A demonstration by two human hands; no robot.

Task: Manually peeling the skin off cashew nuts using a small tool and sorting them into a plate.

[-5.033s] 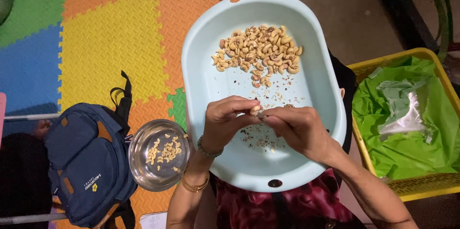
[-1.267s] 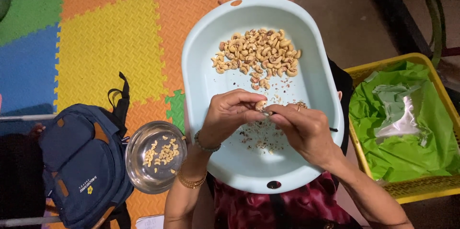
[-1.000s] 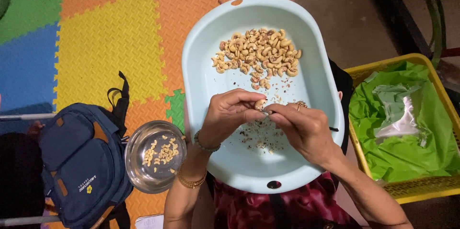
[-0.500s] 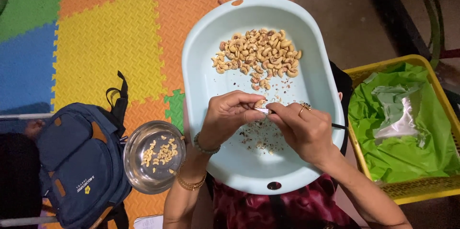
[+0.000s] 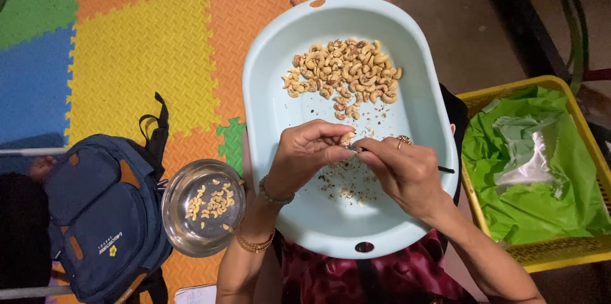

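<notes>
A pale blue oval basin rests on my lap, with a pile of cashew nuts in its far half and skin flakes scattered in the middle. My left hand pinches a single cashew over the basin. My right hand, with a ring on one finger, holds a thin dark tool against that nut; the tool's end sticks out at the right.
A steel bowl with peeled cashews sits on the foam mat at my left, beside a dark blue backpack. A yellow crate lined with green plastic stands at the right. The coloured puzzle mat covers the floor.
Both hands stay together over the basin, with small finger shifts on the nut. The right hand has turned slightly, showing its ring. More flakes lie under the hands than five seconds ago.
</notes>
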